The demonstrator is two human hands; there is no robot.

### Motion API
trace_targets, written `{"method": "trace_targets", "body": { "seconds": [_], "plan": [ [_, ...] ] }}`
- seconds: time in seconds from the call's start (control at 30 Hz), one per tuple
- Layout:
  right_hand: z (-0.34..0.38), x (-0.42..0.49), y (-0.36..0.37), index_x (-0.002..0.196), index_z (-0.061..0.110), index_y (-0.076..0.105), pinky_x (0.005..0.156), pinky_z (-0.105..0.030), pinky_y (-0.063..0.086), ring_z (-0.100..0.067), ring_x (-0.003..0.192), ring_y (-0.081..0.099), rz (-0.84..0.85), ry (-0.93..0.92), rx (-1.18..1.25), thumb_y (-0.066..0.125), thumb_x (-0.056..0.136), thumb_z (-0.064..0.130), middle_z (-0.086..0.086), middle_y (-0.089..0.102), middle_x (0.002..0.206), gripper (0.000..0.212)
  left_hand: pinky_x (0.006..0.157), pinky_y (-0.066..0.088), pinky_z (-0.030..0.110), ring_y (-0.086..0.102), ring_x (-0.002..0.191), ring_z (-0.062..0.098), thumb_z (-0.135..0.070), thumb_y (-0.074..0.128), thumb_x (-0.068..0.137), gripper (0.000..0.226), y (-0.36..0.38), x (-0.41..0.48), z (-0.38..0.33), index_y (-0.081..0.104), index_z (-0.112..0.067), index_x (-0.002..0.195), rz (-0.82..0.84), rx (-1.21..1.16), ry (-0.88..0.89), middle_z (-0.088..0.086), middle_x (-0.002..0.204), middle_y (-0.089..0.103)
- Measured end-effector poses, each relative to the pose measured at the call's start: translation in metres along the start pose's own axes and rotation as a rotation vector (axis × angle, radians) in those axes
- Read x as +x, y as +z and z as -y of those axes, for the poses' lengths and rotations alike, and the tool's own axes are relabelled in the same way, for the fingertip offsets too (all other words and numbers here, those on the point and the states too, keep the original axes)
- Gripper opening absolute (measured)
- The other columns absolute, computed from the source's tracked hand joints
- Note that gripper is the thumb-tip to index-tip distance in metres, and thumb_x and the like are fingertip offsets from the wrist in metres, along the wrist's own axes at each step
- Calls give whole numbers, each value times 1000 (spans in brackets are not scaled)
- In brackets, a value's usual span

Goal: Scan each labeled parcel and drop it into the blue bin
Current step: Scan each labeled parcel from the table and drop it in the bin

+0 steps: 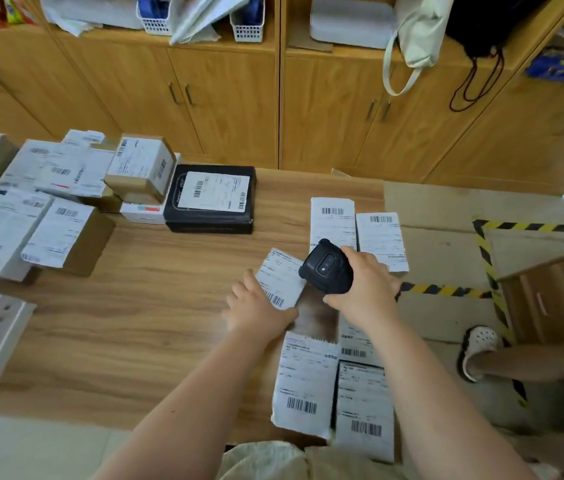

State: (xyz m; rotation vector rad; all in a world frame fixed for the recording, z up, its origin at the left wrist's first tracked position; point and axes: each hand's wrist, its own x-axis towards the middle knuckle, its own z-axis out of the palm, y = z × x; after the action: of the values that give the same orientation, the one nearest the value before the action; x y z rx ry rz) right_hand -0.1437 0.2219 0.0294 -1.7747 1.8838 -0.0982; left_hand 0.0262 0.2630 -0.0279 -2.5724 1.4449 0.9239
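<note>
Nearest the camera, two flat labelled parcels lie side by side at the worktop's near edge, just under the right forearm. Well to the left of the left hand stand stacked boxes, and a black box sits beyond it.

The left hand grasps the small parcel by its near-left edge, fingers curled at the side. Blur hides whether the parcel is lifted. Its long axis runs away from that hand, barcode at the near end.

Just to the right, the right hand is clasped round the black scanner, whose head hangs over the parcel's right corner. Two more parcels lie beyond the right hand.

Right of that hand the worktop ends at floor marked with hazard tape. The blue bin is not in view. The left hand, already on the parcel, looks best placed to carry it off. The bare wood to its left gives it room.
</note>
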Motion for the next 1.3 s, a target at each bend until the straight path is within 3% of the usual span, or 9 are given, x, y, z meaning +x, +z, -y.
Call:
{"method": "trace_targets", "body": {
  "seconds": [0.13,0.43,0.53,0.73,0.87,1.1,1.3],
  "plan": [
    [27,-13,21,143,37,38,97,-43,30,-25,124,43,-17,26,-1,81,69,35,4,48,132,85,100,36,46,40,127,33,-62,69,69,108,-14,15,37,14,-13,149,-109,58,83,9,140,34],
    [95,-42,59,144,40,37,102,-44,26,-24,125,42,-76,4,26,81,70,32,5,47,132,86,105,33,48,33,130,34,-42,80,67,107,-54,45,118,17,-27,152,-30,22,308,8,143,30],
    [114,-50,63,150,36,29,104,-45,22,-24,131,33,-76,-19,-75,78,74,31,4,41,141,90,106,29,47,31,131,32,-40,76,67,100,-71,48,141,23,-22,151,-174,39,364,4,145,30],
    [157,-65,78,148,33,32,112,-48,15,-25,130,32,-45,-197,-250,69,76,21,5,39,138,82,100,31,51,36,123,34,-33,80,59,90,-94,55,178,43,-14,139,-426,50,557,7,137,44],
    [175,-73,95,142,31,36,108,-45,15,-26,126,33,-81,-234,-295,68,75,18,5,39,133,75,98,35,54,46,119,35,-36,82,59,91,-103,53,195,39,-18,136,-496,34,635,7,132,49],
    [181,-79,99,142,31,35,110,-44,13,-26,127,33,-115,-220,-323,67,75,14,4,39,137,76,102,34,58,36,121,28,-30,83,57,96,-111,51,208,37,-19,140,-513,41,688,5,133,49],
    [176,-80,92,141,32,37,108,-46,18,-25,128,33,-70,-144,-267,69,75,17,6,42,135,75,104,31,59,41,121,29,-32,83,57,97,-111,53,203,35,-22,141,-514,46,717,2,132,50]
  ]
}}
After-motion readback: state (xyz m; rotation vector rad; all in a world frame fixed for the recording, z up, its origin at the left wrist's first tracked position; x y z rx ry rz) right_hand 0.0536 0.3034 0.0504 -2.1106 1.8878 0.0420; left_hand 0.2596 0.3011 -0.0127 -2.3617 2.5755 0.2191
